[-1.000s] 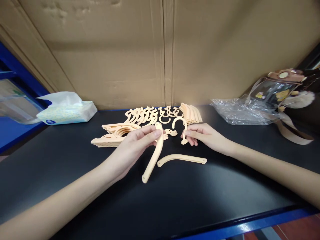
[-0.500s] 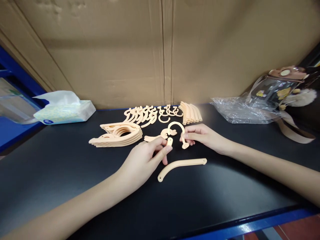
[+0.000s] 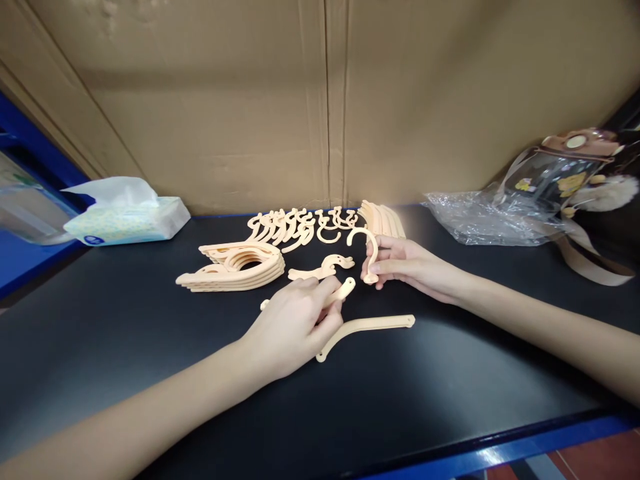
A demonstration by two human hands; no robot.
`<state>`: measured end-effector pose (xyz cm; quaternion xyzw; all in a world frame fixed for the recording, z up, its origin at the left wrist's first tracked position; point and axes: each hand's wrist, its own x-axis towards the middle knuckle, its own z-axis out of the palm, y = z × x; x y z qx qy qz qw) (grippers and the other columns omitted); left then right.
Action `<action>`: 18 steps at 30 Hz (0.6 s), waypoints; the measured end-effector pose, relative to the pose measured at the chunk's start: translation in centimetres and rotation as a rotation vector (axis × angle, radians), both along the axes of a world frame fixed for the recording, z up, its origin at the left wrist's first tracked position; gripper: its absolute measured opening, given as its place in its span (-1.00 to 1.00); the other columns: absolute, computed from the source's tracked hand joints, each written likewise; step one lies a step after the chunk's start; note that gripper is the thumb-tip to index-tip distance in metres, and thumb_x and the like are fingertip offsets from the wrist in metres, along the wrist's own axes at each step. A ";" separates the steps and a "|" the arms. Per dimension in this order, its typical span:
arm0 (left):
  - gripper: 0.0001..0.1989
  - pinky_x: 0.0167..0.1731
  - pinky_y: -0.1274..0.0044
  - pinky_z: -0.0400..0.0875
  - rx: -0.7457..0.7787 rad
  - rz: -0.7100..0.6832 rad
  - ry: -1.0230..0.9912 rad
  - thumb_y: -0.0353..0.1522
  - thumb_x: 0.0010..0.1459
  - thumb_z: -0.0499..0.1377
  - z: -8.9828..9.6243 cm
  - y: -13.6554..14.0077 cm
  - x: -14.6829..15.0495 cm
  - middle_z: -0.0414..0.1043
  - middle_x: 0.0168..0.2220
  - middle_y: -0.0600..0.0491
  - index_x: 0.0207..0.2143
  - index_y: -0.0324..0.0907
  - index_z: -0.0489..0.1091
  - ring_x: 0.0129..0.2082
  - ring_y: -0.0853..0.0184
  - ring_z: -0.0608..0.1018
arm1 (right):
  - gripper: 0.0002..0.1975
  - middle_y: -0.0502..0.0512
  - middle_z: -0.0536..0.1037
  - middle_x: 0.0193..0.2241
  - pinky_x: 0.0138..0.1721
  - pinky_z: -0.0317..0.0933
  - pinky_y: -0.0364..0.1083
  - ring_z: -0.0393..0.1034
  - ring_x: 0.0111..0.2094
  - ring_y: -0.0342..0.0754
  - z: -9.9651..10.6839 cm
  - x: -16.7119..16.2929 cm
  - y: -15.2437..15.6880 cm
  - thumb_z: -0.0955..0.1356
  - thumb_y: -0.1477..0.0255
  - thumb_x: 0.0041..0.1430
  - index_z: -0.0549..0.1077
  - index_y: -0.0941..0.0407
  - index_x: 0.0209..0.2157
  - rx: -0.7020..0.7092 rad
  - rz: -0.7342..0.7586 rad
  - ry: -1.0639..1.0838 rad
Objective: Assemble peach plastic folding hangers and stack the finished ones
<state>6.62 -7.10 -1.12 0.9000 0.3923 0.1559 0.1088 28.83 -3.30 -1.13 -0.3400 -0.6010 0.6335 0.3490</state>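
My left hand (image 3: 295, 323) is closed around a peach plastic hanger arm (image 3: 345, 289); one holed end sticks out past the fingers, and its other tip shows behind the hand. Between the fingers and thumb of my right hand (image 3: 407, 267) is a peach hanger hook (image 3: 371, 243), held upright with its curve at the top and its flat foot at the bottom. The two held parts are apart. Below them a loose curved hanger arm (image 3: 377, 325) lies on the black table, partly behind my left hand. Just beyond my left hand lies a curled hanger piece (image 3: 335, 263).
A stack of folded hangers (image 3: 235, 270) sits left of centre. Behind stand rows of curved pieces (image 3: 280, 228), loose hooks (image 3: 330, 233) and a bundle of arms (image 3: 383, 220). A tissue pack (image 3: 127, 220) is at left; a plastic bag (image 3: 490, 217) and clear strapped bottle (image 3: 545, 180) at right.
My left hand has turned over, and the hanger arm in it now lies more crosswise. My right hand has tilted the hook and shifted it slightly right and away.
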 end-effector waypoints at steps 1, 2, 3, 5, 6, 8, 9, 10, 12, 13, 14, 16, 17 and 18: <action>-0.81 -0.45 0.51 0.18 -0.002 -0.003 0.008 -0.38 0.27 -0.10 0.0 0.0 0.0 0.29 -0.48 0.10 -0.42 -0.15 0.19 -0.45 0.32 0.36 | -0.75 -0.04 0.51 -0.44 -0.31 0.25 -0.16 0.38 -0.39 -0.19 0.0 0.0 0.0 0.42 0.50 0.02 0.26 0.11 -0.31 -0.004 -0.010 0.013; -0.78 -0.44 0.51 0.18 0.002 -0.007 0.022 -0.37 0.29 -0.11 0.0 0.0 0.0 0.29 -0.48 0.09 -0.42 -0.16 0.19 -0.44 0.32 0.36 | -0.72 -0.05 0.51 -0.43 -0.27 0.25 -0.15 0.38 -0.39 -0.20 0.0 0.0 0.0 0.42 0.52 0.01 0.25 0.11 -0.28 -0.012 -0.019 0.027; -0.76 -0.43 0.51 0.18 0.010 -0.011 0.038 -0.35 0.31 -0.12 0.0 0.1 0.0 0.30 -0.48 0.09 -0.42 -0.16 0.20 -0.44 0.32 0.36 | -0.69 -0.06 0.51 -0.43 -0.25 0.25 -0.14 0.38 -0.39 -0.20 0.0 0.1 0.0 0.42 0.54 0.00 0.24 0.10 -0.25 -0.022 -0.027 0.041; -0.73 -0.41 0.49 0.19 0.027 -0.015 0.061 -0.31 0.34 -0.14 0.1 0.2 0.0 0.33 -0.46 0.08 -0.38 -0.17 0.24 -0.42 0.31 0.37 | -0.63 -0.06 0.51 -0.43 -0.21 0.26 -0.12 0.39 -0.39 -0.20 0.0 0.1 0.0 0.41 0.57 0.00 0.21 0.10 -0.18 -0.045 -0.031 0.059; -0.72 -0.39 0.49 0.20 0.035 -0.017 0.066 -0.30 0.35 -0.13 0.1 0.2 0.0 0.34 -0.45 0.07 -0.36 -0.17 0.27 -0.41 0.30 0.37 | -0.60 -0.06 0.51 -0.42 -0.20 0.27 -0.11 0.40 -0.38 -0.19 0.0 0.1 0.0 0.41 0.57 0.00 0.20 0.09 -0.15 -0.054 -0.032 0.065; -0.72 -0.37 0.48 0.21 0.047 -0.027 0.059 -0.30 0.35 -0.13 0.1 0.3 0.1 0.36 -0.43 0.07 -0.33 -0.17 0.30 -0.39 0.29 0.37 | -0.54 -0.06 0.50 -0.41 -0.20 0.29 -0.09 0.40 -0.38 -0.18 0.0 0.1 0.0 0.41 0.57 0.00 0.19 0.09 -0.09 -0.063 -0.043 0.066; -0.72 -0.37 0.48 0.21 0.052 -0.032 0.049 -0.30 0.35 -0.12 0.1 0.4 0.1 0.36 -0.42 0.07 -0.33 -0.17 0.30 -0.39 0.29 0.37 | -0.50 -0.06 0.50 -0.40 -0.20 0.30 -0.08 0.41 -0.39 -0.18 0.0 0.1 -0.1 0.41 0.57 0.00 0.18 0.09 -0.05 -0.065 -0.051 0.064; -0.73 -0.37 0.48 0.20 0.054 -0.037 0.040 -0.31 0.35 -0.11 0.0 0.4 0.0 0.36 -0.42 0.08 -0.34 -0.17 0.30 -0.38 0.30 0.37 | -0.46 -0.06 0.50 -0.39 -0.20 0.31 -0.07 0.41 -0.39 -0.17 0.0 0.2 -0.1 0.41 0.57 0.00 0.16 0.09 0.00 -0.069 -0.058 0.061; -0.74 -0.37 0.49 0.20 0.056 -0.041 0.022 -0.32 0.35 -0.10 -0.1 0.5 0.0 0.36 -0.42 0.08 -0.35 -0.16 0.29 -0.39 0.30 0.38 | -0.36 -0.06 0.49 -0.37 -0.19 0.33 -0.06 0.42 -0.39 -0.17 -0.1 0.2 0.0 0.41 0.57 0.01 0.11 0.07 0.09 -0.079 -0.058 0.066; -0.75 -0.36 0.49 0.19 0.058 -0.040 0.014 -0.32 0.35 -0.10 -0.1 0.5 0.0 0.36 -0.42 0.09 -0.35 -0.16 0.29 -0.39 0.30 0.38 | -0.34 -0.06 0.48 -0.36 -0.19 0.34 -0.05 0.43 -0.39 -0.17 -0.2 0.3 0.1 0.41 0.57 0.01 0.10 0.06 0.11 -0.083 -0.049 0.076; -0.75 -0.36 0.48 0.19 0.060 -0.040 0.007 -0.32 0.35 -0.10 -0.2 0.6 0.0 0.36 -0.42 0.09 -0.34 -0.16 0.29 -0.39 0.30 0.38 | -0.33 -0.06 0.47 -0.35 -0.19 0.34 -0.05 0.43 -0.38 -0.18 -0.3 0.3 0.1 0.42 0.57 0.01 0.09 0.05 0.12 -0.087 -0.038 0.089; -0.76 -0.35 0.48 0.18 0.061 -0.048 -0.006 -0.33 0.35 -0.09 -0.2 0.6 0.0 0.37 -0.42 0.10 -0.35 -0.16 0.27 -0.39 0.31 0.38 | -0.34 -0.07 0.45 -0.33 -0.19 0.35 -0.06 0.43 -0.38 -0.19 -0.4 0.4 0.3 0.42 0.58 0.00 0.12 0.03 0.10 -0.099 -0.016 0.112; -0.76 -0.35 0.48 0.17 0.056 -0.052 -0.012 -0.34 0.35 -0.09 -0.2 0.6 0.0 0.37 -0.41 0.10 -0.36 -0.16 0.26 -0.40 0.32 0.38 | -0.36 -0.08 0.44 -0.32 -0.19 0.35 -0.07 0.43 -0.38 -0.20 -0.5 0.4 0.4 0.42 0.58 0.00 0.14 0.03 0.08 -0.105 -0.009 0.117; -0.76 -0.35 0.48 0.17 0.049 -0.060 -0.019 -0.34 0.35 -0.09 -0.2 0.6 0.0 0.37 -0.41 0.10 -0.37 -0.16 0.25 -0.40 0.32 0.38 | -0.38 -0.08 0.43 -0.32 -0.19 0.35 -0.07 0.43 -0.38 -0.21 -0.5 0.4 0.4 0.42 0.59 0.00 0.15 0.03 0.07 -0.111 -0.005 0.118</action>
